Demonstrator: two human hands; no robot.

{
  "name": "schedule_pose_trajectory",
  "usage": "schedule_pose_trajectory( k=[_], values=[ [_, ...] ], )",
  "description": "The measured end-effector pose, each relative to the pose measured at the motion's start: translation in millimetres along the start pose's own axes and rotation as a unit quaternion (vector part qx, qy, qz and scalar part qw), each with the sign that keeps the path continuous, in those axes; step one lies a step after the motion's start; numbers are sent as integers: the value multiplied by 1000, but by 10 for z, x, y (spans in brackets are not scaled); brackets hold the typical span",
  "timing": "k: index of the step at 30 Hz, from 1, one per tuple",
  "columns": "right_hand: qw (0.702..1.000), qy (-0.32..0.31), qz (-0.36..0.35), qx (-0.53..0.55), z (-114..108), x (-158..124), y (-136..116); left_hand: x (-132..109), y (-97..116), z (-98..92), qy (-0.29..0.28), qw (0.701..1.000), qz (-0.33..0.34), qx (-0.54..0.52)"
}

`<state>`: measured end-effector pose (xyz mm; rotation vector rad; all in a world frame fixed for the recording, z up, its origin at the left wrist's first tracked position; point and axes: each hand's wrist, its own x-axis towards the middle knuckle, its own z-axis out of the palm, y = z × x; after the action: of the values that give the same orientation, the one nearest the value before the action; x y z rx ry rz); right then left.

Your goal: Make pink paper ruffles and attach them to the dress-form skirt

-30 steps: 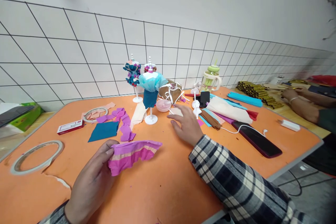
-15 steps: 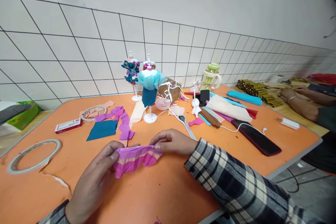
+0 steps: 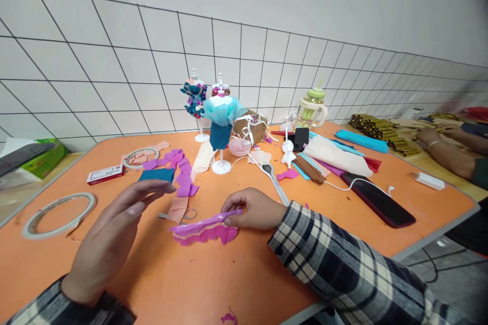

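A layered crepe paper strip [image 3: 206,231], purple above and magenta below with a pale band between, is pinched at its right end by my right hand [image 3: 253,209]. Its left end hangs free over the orange table. My left hand [image 3: 110,236] is raised with fingers stretched out, apart from the strip and holding nothing. Just past the strip lie small scissors [image 3: 190,214], partly covered by a peach paper piece [image 3: 177,209]. Behind my left fingers is a dark teal paper piece [image 3: 157,174]. A small dress form [image 3: 220,134] in a light-blue ruffle and teal skirt stands farther back.
A tape roll [image 3: 30,223] lies at left near a small red-and-white box [image 3: 105,174]. Right of centre are tweezers [image 3: 276,183], paper rolls [image 3: 335,155] and a phone [image 3: 381,200]. A jug [image 3: 310,109] stands behind. Another person's arms [image 3: 438,142] rest at far right.
My left hand has let go of the strip's left end and moved left, its fingers opening out. The scissors now show. The view has shifted slightly.
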<state>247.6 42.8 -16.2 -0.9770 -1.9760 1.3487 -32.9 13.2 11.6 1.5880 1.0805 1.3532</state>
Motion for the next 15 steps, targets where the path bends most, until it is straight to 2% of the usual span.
schedule_pose_trajectory(
  k=[3,7,15],
  values=[
    [999,-9,-1,-37,112,-28,-42,-6,46,93,-124,977,-50,167],
    [998,-7,-15,-54,169,-64,-94,-31,120,259,-236,935,-46,262],
    [999,-26,-1,-26,132,-50,-84,-77,147,217,-268,910,-23,316]
  ],
)
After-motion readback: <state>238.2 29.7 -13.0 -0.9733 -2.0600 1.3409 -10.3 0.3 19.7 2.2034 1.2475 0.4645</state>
